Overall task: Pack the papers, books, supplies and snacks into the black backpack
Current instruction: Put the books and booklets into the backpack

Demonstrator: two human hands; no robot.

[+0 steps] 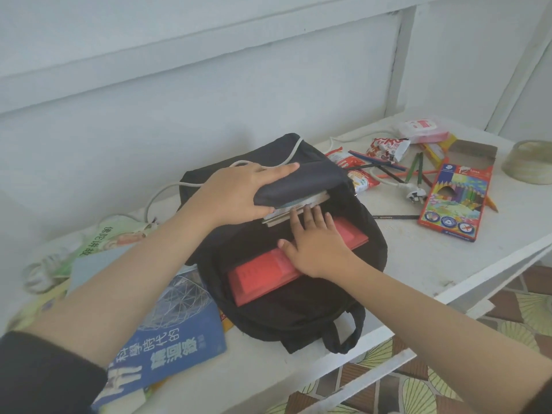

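two hands at the open backpack, red book going in

the left hand (239, 198), at the centre of the frame, is gripping the front flap (301, 180) of the black backpack (298, 309), with fingers lying over the top of the fabric and the thumb tucked beneath, and is holding it lifted off the opening. just below it the right hand (316, 243) is lying flat with fingers spread and grasping nothing, its palm pressing on a red book (263, 279) that is sitting slanted inside the main compartment. the fingertips are touching the pale edges of a stack (286, 212) under the raised flap, possibly papers or thin books; the view is too soft to say which.

the backpack is lying on its back in the middle of the white table (418, 264), its carry loop pointing toward the lower edge of the frame. a blue book (176, 333) is resting at lower left, touching the bag's side, with a green book (98, 243) beyond it at the left edge.

at upper right, snack packets (388, 149) are lying just beside the bag's far corner, among loose pencils (415, 171) and a white plug (415, 194) whose cable is running across the bag. a coloured pencil box (457, 198) is lying open at right, and a pale bowl (528, 161) is sitting at the far right edge.
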